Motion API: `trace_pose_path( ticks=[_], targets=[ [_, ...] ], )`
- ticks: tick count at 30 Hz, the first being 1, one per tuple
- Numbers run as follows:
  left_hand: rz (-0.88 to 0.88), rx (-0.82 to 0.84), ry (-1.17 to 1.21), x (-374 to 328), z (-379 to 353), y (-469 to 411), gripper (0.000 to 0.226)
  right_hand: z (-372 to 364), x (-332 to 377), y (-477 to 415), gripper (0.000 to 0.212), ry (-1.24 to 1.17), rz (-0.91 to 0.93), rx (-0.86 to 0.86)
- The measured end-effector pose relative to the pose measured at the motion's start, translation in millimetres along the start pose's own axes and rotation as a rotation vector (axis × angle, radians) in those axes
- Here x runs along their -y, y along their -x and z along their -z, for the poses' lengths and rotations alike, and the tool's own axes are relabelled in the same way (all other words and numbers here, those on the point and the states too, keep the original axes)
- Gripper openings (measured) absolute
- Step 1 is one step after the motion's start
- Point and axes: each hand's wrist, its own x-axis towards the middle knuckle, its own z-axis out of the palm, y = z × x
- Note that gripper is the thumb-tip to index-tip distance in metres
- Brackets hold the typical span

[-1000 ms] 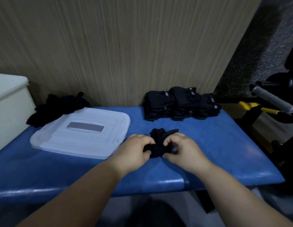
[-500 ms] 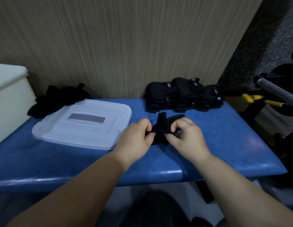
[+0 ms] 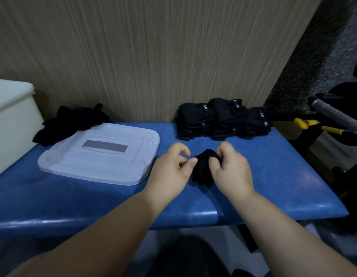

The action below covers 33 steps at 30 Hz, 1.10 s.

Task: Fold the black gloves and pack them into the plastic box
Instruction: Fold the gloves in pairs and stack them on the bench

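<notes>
the blue padded bench (image 3: 273,176) carries everything, pushed against a wood-grain wall. at its left end stands the white plastic box (image 3: 11,120), only partly in view. its translucent lid (image 3: 97,154) lies flat on the bench beside it, probably taken off so the box can be filled. along the back edge toward the right corner sits a neat stack of folded gloves (image 3: 223,120), labels up, likely parked there until packing. near the back left corner, half behind the lid, lies a loose pile of gloves (image 3: 71,120), seemingly not yet folded.

both hands work close together near the middle of the bench, a little toward the front edge. the left hand (image 3: 171,170) appears to pinch the left edge of the glove in hand (image 3: 203,168) with thumb and curled forefinger. the right hand (image 3: 231,170) has its fingers curled over the top right of the glove. that two-sided hold looks meant to keep the layers together while a fold is tightened.

the glove is a small, bunched, matte black bundle between the hands. whether it rests on the bench is unclear, and its fingers cannot be told apart.
</notes>
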Motion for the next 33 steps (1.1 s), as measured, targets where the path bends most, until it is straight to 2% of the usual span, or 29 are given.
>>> trace_pose_path(
  ticks=[4,6,10,13,19,22,24,29,33],
  targets=[
    [0.058,0.225,0.162,3.7,0.2,-1.5,0.037,1.7,-7.1,-5.6,0.014,-0.068,-0.07,-0.048],
    [0.068,0.255,0.166,8.5,-2.5,-3.1,0.04,0.7,-7.5,-5.3,0.019,-0.12,-0.069,-0.025],
    [0.087,0.139,0.146,10.6,-3.2,-6.5,0.026,-2.0,-4.6,-3.3,0.03,-0.221,-0.052,0.055],
    [0.106,0.047,0.136,10.5,-1.7,-8.4,0.02,0.6,-2.7,-3.2,0.029,-0.277,-0.053,0.097],
    [0.152,-0.025,0.131,17.4,0.1,-12.7,0.022,6.8,2.9,-4.0,0.019,-0.576,-0.117,0.275],
    [0.16,-0.048,0.126,20.1,1.0,-14.4,0.024,9.9,0.5,-2.5,0.03,-0.612,-0.097,0.342],
    [0.157,-0.058,0.105,19.6,0.6,-13.5,0.024,9.2,0.3,-1.5,0.037,-0.544,-0.074,0.319],
    [0.122,-0.103,-0.001,15.2,2.7,-10.8,0.027,7.3,-0.1,-2.0,0.026,-0.432,-0.006,0.131],
    [0.123,-0.1,-0.042,15.2,3.0,-10.5,0.021,5.9,2.9,1.9,0.029,-0.385,0.029,0.081]
  ],
)
